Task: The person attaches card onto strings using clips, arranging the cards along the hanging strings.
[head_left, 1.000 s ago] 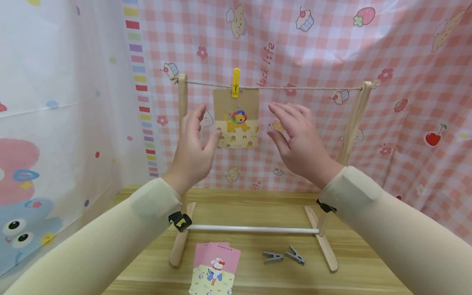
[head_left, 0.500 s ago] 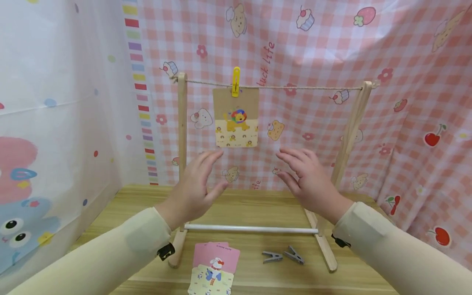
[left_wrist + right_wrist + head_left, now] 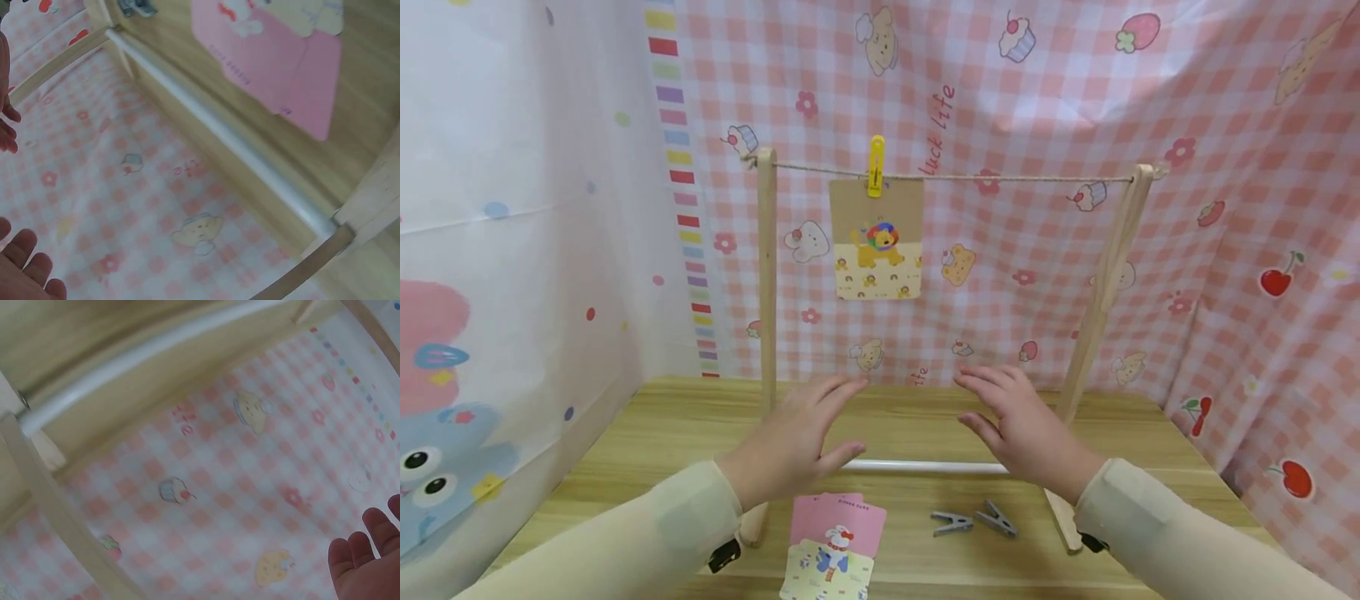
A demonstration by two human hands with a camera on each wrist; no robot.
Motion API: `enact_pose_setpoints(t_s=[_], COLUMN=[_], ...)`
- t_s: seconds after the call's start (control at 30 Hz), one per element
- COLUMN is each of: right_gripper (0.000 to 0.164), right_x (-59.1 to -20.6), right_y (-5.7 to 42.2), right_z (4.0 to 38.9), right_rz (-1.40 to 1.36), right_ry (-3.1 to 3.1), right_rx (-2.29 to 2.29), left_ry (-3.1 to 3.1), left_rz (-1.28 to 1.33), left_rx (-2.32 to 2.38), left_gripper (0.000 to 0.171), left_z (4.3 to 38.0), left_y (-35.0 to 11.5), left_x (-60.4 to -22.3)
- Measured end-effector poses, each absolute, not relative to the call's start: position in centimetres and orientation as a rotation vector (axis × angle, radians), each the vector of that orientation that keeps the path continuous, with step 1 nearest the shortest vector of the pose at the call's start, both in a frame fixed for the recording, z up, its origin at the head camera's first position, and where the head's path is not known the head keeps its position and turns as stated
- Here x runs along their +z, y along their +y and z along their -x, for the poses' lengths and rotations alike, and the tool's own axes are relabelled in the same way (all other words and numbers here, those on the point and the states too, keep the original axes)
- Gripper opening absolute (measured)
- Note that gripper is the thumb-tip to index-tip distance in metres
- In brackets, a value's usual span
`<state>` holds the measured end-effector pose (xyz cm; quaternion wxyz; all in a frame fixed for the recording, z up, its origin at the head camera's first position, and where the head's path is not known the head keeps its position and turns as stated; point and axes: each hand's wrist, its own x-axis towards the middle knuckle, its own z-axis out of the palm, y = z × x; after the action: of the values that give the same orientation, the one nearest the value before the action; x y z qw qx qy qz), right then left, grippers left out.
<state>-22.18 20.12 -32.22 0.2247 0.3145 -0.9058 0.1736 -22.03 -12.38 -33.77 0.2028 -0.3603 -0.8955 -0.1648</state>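
Both hands hover in front of the wooden stand, palms turned inward and fingers loosely extended. My left hand (image 3: pixel 797 433) is above the pink and cream cards (image 3: pixel 835 542), holding nothing. The right hand (image 3: pixel 1018 429) hangs above and behind two grey clothespins (image 3: pixel 974 521), likewise with nothing in it. A lion card (image 3: pixel 877 242) hangs from the string (image 3: pixel 1022 178), clipped near its top by a yellow clothespin (image 3: pixel 876 167). In the left wrist view, the fingers (image 3: pixel 28 256) of the left hand show at the lower left. Fingers (image 3: pixel 362 550) of the right hand appear in the right wrist view.
The stand has a left post (image 3: pixel 767 275), a right post (image 3: pixel 1105 292) and a low white bar (image 3: pixel 928 467). It stands on a wood-grain table (image 3: pixel 625 467). A pink checked cloth (image 3: pixel 1045 100) hangs behind, and a white patterned sheet (image 3: pixel 550 267) at the left.
Both hands have lowered from beside the hanging card to just above the low bar, staying apart. The lion card, the clothespins and the cards on the table stay where they were.
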Motion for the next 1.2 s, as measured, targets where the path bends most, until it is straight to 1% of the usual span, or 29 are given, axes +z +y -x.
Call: enact_pose_setpoints(t_s=[0.27,0.5,0.67,0.9,1.2], right_gripper=[0.049,0.048,0.046,0.049,0.048], right_x=[-35.0,-36.7,-37.8,-39.5,-40.4], right_y=[20.1,20.0,20.0,20.3,20.3], right_z=[21.8,21.5,21.4,21.4,21.4], right_rz=[-0.860,-0.852,-0.899,-0.968,-1.083], right_ry=[-2.560,-2.614,-2.668,-2.731,-2.778], right_rx=[0.440,0.417,0.410,0.373,0.271], left_ry=[-2.714,-2.846,-2.951,-3.022,-3.084], left_rz=[1.000,1.011,0.984,1.001,1.001], left_rx=[-0.423,-0.445,-0.473,-0.377,-0.257], left_gripper=[0.080,0.080,0.079,0.080,0.081], left_z=[21.6,21.3,21.0,20.5,20.1], left_y=[-12.7,-13.0,-13.2,-13.5,-13.7], left_x=[-36.0,-37.6,-38.6,-39.9,-41.1])
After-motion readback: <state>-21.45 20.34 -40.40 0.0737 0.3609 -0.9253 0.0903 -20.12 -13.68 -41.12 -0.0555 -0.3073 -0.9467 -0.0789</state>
